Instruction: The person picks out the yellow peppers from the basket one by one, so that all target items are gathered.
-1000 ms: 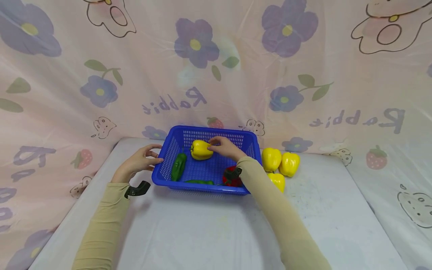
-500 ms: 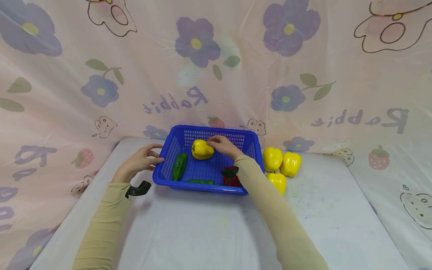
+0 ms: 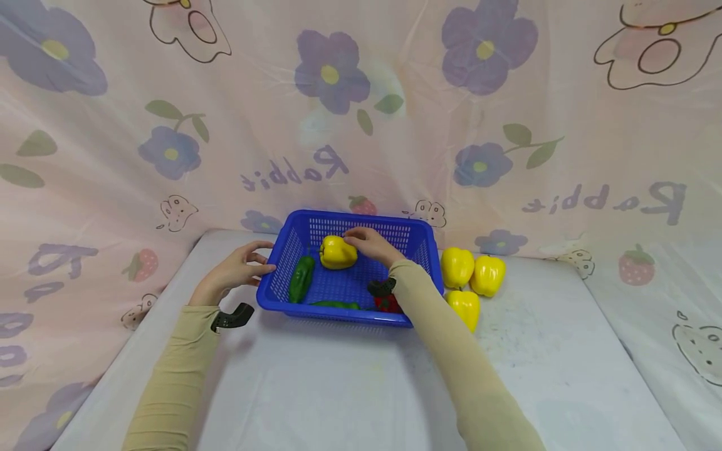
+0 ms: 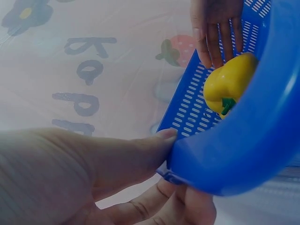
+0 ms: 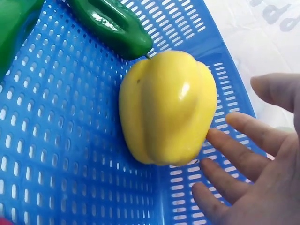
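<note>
A blue slotted basket [image 3: 338, 316] [image 4: 243, 154] [image 5: 56, 140] stands on the white table. Inside it lies a yellow bell pepper [image 3: 337, 252] [image 4: 229, 82] [image 5: 166, 108] near the far wall. My right hand [image 3: 369, 244] [image 5: 253, 164] [image 4: 216, 28] hovers at the pepper's right side with fingers spread and straight, fingertips at its skin. My left hand [image 3: 234, 270] [image 4: 93, 159] grips the basket's left rim, thumb on the edge and fingers underneath. A long green pepper [image 3: 299, 279] [image 5: 115, 26] lies left of the yellow one.
A second green pepper [image 3: 333, 304] and a red pepper [image 3: 388, 303] lie at the basket's near side, the red one partly behind my right sleeve. Three more yellow peppers [image 3: 470, 279] sit on the table right of the basket. A flowered plastic sheet hangs close behind.
The yellow pepper and my right hand have shifted slightly toward the basket's far wall. My left hand has stayed on the rim.
</note>
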### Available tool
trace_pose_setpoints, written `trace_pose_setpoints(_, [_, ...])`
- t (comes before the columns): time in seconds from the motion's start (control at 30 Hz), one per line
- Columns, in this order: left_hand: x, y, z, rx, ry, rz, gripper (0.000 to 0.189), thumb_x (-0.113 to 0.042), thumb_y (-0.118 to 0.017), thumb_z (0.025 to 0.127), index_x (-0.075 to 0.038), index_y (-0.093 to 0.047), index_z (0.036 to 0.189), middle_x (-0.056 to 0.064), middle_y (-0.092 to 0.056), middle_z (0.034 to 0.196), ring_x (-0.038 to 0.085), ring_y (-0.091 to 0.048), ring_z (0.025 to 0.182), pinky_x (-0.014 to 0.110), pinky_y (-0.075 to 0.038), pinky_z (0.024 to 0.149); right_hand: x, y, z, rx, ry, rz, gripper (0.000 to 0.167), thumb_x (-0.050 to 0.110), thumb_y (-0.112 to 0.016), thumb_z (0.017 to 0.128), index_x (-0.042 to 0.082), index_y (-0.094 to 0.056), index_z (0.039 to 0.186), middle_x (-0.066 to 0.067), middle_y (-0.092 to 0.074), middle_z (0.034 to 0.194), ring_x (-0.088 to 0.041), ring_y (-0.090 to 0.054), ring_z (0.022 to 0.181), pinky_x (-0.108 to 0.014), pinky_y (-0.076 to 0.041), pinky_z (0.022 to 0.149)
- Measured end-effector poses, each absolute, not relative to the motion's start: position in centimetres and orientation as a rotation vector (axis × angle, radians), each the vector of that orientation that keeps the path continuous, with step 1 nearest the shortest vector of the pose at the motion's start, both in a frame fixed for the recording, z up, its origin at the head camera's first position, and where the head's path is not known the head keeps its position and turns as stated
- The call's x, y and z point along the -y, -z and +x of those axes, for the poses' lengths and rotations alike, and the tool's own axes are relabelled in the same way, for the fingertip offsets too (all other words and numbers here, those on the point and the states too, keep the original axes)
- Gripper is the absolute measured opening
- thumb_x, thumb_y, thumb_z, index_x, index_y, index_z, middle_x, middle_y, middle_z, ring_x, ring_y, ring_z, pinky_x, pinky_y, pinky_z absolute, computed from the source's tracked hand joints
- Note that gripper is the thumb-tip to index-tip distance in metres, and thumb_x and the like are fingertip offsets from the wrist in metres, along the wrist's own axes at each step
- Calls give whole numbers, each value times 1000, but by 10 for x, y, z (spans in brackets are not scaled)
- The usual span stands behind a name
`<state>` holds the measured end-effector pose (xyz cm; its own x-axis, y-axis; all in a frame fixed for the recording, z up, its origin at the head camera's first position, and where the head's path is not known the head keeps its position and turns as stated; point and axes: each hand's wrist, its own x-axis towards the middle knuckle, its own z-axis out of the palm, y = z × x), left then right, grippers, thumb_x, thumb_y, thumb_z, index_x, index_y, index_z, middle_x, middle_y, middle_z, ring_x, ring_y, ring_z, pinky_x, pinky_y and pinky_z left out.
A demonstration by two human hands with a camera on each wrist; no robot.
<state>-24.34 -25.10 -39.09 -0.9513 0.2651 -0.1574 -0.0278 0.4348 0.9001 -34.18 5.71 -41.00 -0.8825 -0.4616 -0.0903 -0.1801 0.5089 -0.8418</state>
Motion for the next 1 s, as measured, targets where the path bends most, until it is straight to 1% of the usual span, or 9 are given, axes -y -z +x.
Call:
trace_pose_setpoints(0.2, [251,391,-244,-2413,-1524,215,62,-9,-61,94,2,-27,146,23,-54,106,23,-63,80,37,-56,71,-53,410,-338,-2463,1260,-590,44,29,-56,97,5,-53,134,-13,-54,130,-27,-48,121,-41,-40,102])
trace_pose_setpoints(0.43, [253,393,-244,-2416,-1524,217,61,-9,-61,94,1,-28,145,23,-54,106,23,-63,82,37,-56,71,-50,412,-333,-2459,1201,-624,46,28,-61,95,5,-54,133,-12,-57,115,-26,-52,104,-41,-45,92])
trace_pose_setpoints(0.53, [252,395,-244,-2407,-1524,202,60,-11,-61,95,-1,-29,145,23,-54,108,24,-63,83,38,-56,73,-50,413,-331,-2457,1182,-609,46,27,-62,94,5,-54,133,-12,-58,113,-25,-53,101,-39,-46,89])
trace_pose_setpoints(0.77, [250,396,-246,-2405,-1517,198,60,-12,-60,95,-2,-29,145,23,-53,108,24,-63,84,38,-56,72,-49,417,-329,-2357,1206,-546,46,22,-60,95,3,-49,136,-16,-58,120,-25,-62,96,-37,-50,89])
trace_pose_setpoints(1.0, [251,393,-243,-2404,-1520,221,62,-10,-60,95,1,-26,146,24,-54,107,24,-63,82,37,-56,71,-42,418,-325,-2316,1193,-537,55,23,-60,96,3,-41,142,-19,-55,124,-25,-62,95,-40,-50,90])
